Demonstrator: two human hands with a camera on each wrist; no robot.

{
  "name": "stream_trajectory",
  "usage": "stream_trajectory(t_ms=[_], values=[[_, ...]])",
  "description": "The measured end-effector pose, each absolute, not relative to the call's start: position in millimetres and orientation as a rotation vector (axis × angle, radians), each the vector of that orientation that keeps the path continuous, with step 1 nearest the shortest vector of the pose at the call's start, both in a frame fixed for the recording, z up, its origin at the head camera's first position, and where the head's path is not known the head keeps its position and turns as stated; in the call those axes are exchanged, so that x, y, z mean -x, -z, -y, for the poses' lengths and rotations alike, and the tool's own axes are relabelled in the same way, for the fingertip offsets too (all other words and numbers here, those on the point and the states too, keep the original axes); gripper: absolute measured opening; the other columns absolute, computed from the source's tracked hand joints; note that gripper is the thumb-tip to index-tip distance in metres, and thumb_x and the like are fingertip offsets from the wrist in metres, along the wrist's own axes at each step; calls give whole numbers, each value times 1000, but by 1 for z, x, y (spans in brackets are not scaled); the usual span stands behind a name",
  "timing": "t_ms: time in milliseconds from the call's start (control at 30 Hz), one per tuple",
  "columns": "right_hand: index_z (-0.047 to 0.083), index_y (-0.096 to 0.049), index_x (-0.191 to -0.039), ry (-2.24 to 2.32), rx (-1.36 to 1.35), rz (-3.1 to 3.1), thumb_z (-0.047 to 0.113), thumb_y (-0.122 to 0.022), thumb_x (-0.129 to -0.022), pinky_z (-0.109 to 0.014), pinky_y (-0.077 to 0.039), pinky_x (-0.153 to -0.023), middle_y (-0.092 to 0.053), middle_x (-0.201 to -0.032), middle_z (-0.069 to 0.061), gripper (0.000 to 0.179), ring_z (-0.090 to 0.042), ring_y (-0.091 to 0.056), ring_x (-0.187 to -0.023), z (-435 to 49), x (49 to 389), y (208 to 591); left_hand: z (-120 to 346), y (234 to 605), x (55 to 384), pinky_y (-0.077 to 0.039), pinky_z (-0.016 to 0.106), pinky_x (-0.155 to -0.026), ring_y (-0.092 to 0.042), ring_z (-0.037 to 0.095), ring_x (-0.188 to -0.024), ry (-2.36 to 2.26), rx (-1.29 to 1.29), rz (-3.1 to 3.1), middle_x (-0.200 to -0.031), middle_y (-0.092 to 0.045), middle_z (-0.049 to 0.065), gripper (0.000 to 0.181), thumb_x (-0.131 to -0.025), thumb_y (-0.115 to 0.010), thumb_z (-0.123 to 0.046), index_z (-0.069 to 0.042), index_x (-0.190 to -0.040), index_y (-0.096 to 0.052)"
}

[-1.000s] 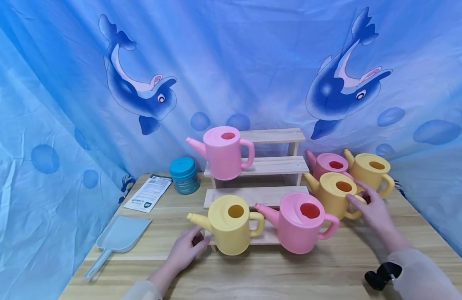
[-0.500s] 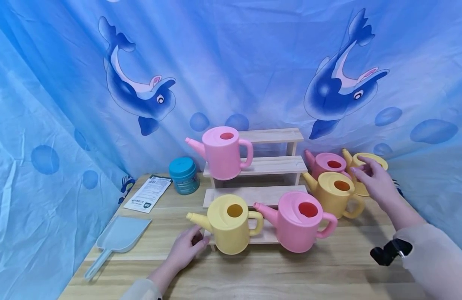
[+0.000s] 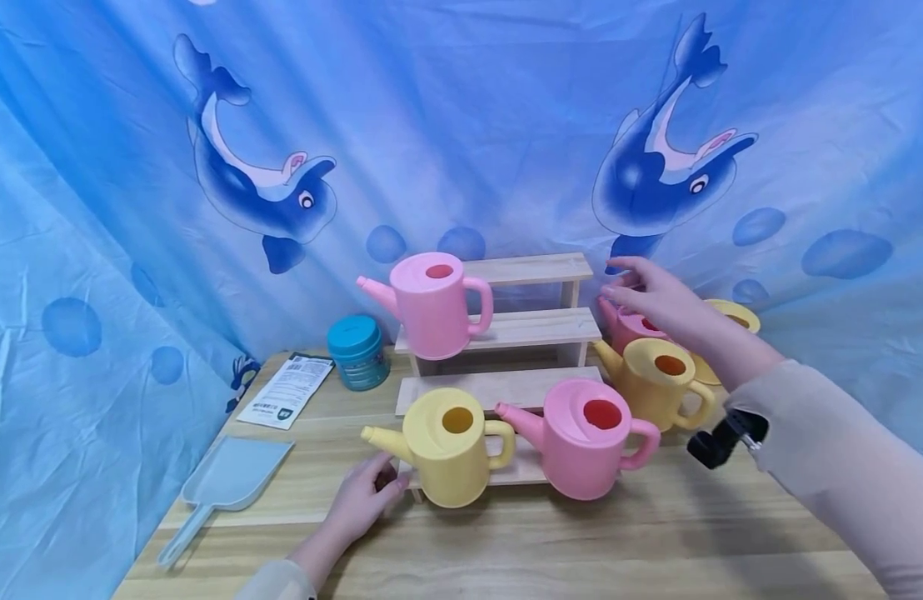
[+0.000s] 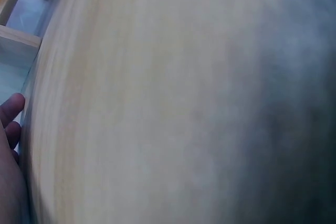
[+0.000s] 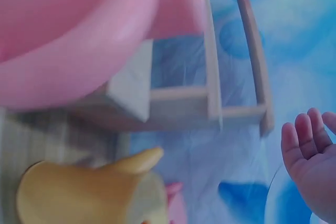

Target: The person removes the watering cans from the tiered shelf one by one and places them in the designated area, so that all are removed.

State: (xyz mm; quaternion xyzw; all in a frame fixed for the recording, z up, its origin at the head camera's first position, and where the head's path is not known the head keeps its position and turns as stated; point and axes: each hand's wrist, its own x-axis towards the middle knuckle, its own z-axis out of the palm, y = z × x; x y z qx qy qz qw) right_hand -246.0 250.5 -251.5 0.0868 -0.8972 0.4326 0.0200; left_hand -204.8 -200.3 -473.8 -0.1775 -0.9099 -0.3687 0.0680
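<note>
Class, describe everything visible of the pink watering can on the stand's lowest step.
The pink watering can looks like smooth plastic: rounded body, reddish top opening, tapered spout pointing left in the head view, loop handle opposite. It stands upright on the lowest step of the wooden stand, its base overhanging the front edge. Nobody holds it; whether its spout touches the neighbouring yellow watering can is unclear.

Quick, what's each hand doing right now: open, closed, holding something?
Left hand: at the left end of the wooden rack; whether it's holding on, I can't tell.
Right hand: open, holding nothing.
</note>
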Motion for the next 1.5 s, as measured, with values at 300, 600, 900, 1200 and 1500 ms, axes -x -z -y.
stream_trajectory(t_ms=[300,600,900,1200,1500], values=[[13,-30,-145,-1369,-411,2799,44,-59,-89,-43,-44,-88,-49,-122,-14,70,-30,-52,-105,-193,281,230,201,479,208,-40,30,-64,-47,8,-69,1016,564,2699,-72,-48,-16,28,-82,-67,-25,-23,-110,-61],[15,-30,-145,-1396,-607,2834,40,-64,-87,-46,-41,-93,-44,-133,-12,72,-28,-45,-120,-140,288,220,206,477,209,-40,31,-64,-48,9,-69,1025,550,2728,-72,-49,-15,28,-83,-67,-26,-24,-110,-61],[22,-14,-150,-1473,-635,2801,44,-69,-81,-46,-43,-91,-27,-145,-9,91,-28,-40,-125,-109,290,220,201,477,209,-42,31,-65,-49,7,-70,1029,553,2728,-73,-49,-16,28,-83,-68,-26,-25,-110,-60],[17,-21,-148,-1495,-640,2774,39,-72,-80,-42,-41,-94,-43,-132,-7,87,-23,-46,-118,-89,294,226,204,476,211,-41,32,-65,-49,6,-70,1006,593,2715,-74,-49,-17,31,-83,-67,-28,-26,-113,-60],[16,-20,-148,-1647,-659,2753,40,-65,-86,-40,-48,-86,-43,-131,-7,80,-21,-43,-118,-83,300,232,204,478,210,-41,32,-66,-48,6,-71,997,590,2725,-75,-49,-17,29,-84,-67,-29,-27,-112,-59]])
